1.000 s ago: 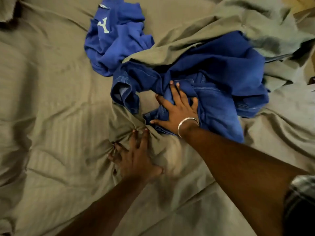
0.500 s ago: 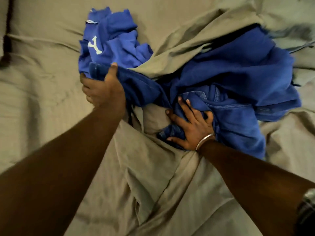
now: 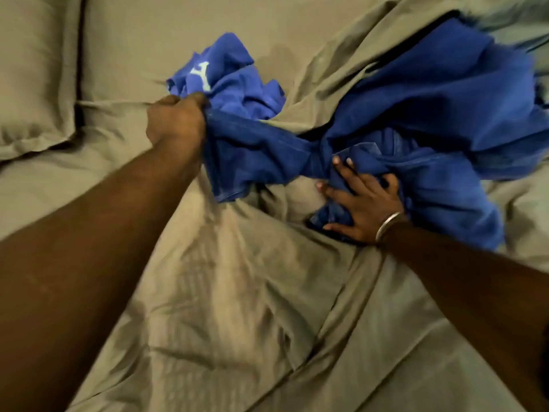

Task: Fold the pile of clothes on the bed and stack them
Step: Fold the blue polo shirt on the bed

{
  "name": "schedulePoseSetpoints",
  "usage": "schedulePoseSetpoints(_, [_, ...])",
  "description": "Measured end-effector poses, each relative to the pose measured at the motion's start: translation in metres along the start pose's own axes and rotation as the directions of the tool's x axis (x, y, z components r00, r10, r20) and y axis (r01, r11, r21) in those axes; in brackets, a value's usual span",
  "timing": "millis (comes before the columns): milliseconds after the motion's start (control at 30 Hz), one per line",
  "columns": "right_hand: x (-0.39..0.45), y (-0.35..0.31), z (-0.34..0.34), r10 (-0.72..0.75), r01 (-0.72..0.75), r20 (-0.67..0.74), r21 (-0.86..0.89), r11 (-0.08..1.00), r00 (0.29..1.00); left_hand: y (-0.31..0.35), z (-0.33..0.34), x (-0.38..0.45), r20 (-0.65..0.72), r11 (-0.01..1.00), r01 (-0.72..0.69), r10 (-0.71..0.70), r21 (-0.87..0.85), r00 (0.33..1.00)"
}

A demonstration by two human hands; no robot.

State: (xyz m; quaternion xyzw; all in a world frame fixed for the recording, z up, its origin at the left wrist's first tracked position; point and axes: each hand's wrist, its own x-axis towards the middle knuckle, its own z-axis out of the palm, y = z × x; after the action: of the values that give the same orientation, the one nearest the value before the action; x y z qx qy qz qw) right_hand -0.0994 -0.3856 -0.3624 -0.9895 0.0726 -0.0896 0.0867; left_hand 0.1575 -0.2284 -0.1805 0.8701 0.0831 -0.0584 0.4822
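Fingers of the left hand [image 3: 176, 120] curl tight around one leg end of the dark blue denim trousers [image 3: 267, 150], pulling it taut toward the left. Across the garment, the right hand [image 3: 364, 208], a silver bangle [image 3: 387, 226] at its wrist, lies flat with fingers spread, pressing the bunched denim onto the wrinkled olive-grey bed sheet [image 3: 237, 307]. Two more blue garments lie beside: a bright blue top with a white letter [image 3: 234, 81] behind the left hand, and a crumpled royal-blue cloth [image 3: 445, 93] at right. One matching pillow [image 3: 32, 75] sits far left.
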Motion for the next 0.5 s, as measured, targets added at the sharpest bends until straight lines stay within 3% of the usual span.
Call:
schedulePoseSetpoints(133, [0.011, -0.007, -0.03, 0.095, -0.112, 0.252, 0.053, 0.992, 0.963, 0.019, -0.027, -0.053, -0.153, 0.98, -0.197, 0.197, 0.019, 0.968])
schedulePoseSetpoints(200, [0.029, -0.01, -0.061, 0.113, -0.188, 0.446, 0.126, 0.974, 0.888, 0.031, -0.042, -0.094, -0.139, 0.945, -0.309, 0.323, 0.111, 0.936])
schedulePoseSetpoints(233, [0.041, -0.018, -0.077, 0.111, -0.298, 0.556, 0.259, 0.918, 0.824, 0.029, -0.045, -0.111, -0.099, 0.924, -0.358, 0.372, 0.135, 0.923])
schedulePoseSetpoints(267, [0.051, -0.021, -0.112, 0.109, -0.485, 0.638, 0.452, 0.749, 0.763, 0.034, -0.049, -0.134, -0.063, 0.912, -0.394, 0.402, 0.113, 0.913])
schedulePoseSetpoints(300, [0.058, -0.029, -0.137, 0.117, -0.659, 0.682, 0.625, 0.419, 0.722, 0.032, -0.053, -0.153, -0.029, 0.908, -0.41, 0.414, 0.093, 0.91])
schedulePoseSetpoints(333, [0.06, -0.036, -0.171, 0.145, -0.75, 0.736, 0.653, 0.101, 0.661, 0.033, -0.059, -0.173, 0.008, 0.909, -0.411, 0.411, 0.067, 0.912])
schedulePoseSetpoints(367, [0.06, -0.041, -0.199, 0.139, -0.765, 0.773, 0.634, -0.112, 0.619, 0.034, -0.064, -0.192, 0.043, 0.91, -0.413, 0.411, 0.039, 0.91])
schedulePoseSetpoints(433, [0.054, -0.059, -0.238, 0.107, -0.789, 0.832, 0.552, -0.272, 0.545, 0.034, -0.069, -0.229, 0.122, 0.904, -0.425, 0.426, -0.038, 0.896])
schedulePoseSetpoints(500, [0.036, -0.086, -0.27, 0.103, -0.797, 0.845, 0.53, -0.291, 0.525, 0.045, -0.088, -0.275, 0.236, 0.905, -0.411, 0.425, -0.106, 0.874])
